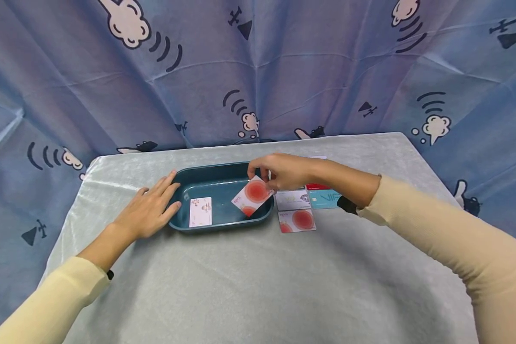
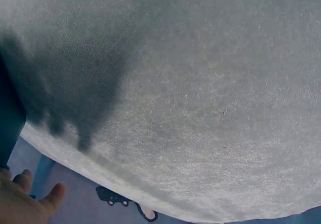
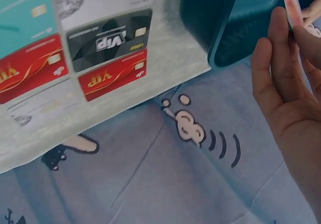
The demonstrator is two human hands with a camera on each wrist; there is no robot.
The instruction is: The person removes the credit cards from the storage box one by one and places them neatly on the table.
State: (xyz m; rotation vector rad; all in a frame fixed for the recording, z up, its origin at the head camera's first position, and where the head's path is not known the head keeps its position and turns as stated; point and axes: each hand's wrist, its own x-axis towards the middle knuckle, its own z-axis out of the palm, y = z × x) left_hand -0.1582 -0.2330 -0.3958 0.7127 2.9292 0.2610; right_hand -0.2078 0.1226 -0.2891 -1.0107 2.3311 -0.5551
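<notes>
My right hand [image 1: 285, 172] pinches a white card with red circles [image 1: 254, 193] between thumb and fingers, tilted over the right end of a dark teal tray [image 1: 223, 226]. In the right wrist view the same card [image 3: 292, 5] shows nearly edge-on at the fingertips. A white card with a small print [image 1: 200, 212] lies inside the tray, toward its left. Against the tray's left rim rests my left hand [image 1: 148, 209], its fingers spread and fairly straight.
Right of the tray, cards lie in two columns: a red-circle card [image 1: 297, 221], a white card [image 1: 293, 200], a teal VIP card [image 1: 324, 198], and in the right wrist view a black VIP card [image 3: 109, 39] and red ones [image 3: 113, 74]. A blue patterned curtain [image 1: 284, 71] hangs behind the table.
</notes>
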